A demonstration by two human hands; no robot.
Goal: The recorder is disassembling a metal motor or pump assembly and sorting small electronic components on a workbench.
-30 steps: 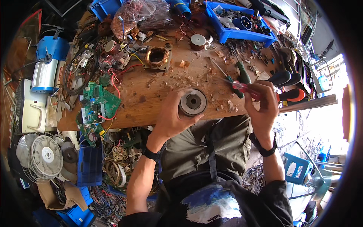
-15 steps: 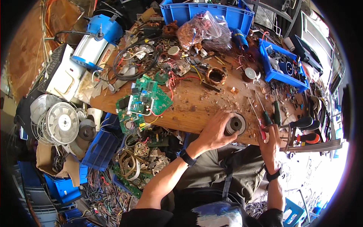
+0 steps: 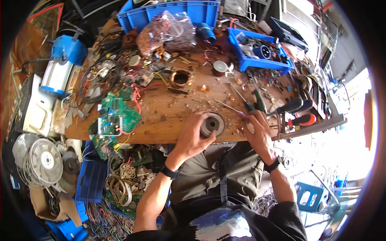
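My left hand [image 3: 192,134] is curled around a round grey metal part [image 3: 218,120] with a dark hole at its centre. That part rests at the bench's front edge, its ringed face up. To the right, my right hand [image 3: 259,130] is closed on a thin screwdriver [image 3: 229,107]; its shaft points to the far left, a bit of red shows by the fingertips, and the rest of the handle is hidden. Just beyond these fingers lie a green-handled screwdriver [image 3: 248,105] and another dark green handle [image 3: 260,101].
Green circuit boards [image 3: 116,116] overhang the bench's left front edge. A copper-wound ring [image 3: 181,78] and a blue parts bin [image 3: 257,62] stand farther back. Black-and-red handled tools [image 3: 303,120] sit right of my right hand. Scraps litter the wooden bench [image 3: 161,124].
The whole view has swung right, so the scene sits farther left. The thin screwdriver in my right hand has turned, its shaft lying flatter toward the left. My left hand keeps its grip.
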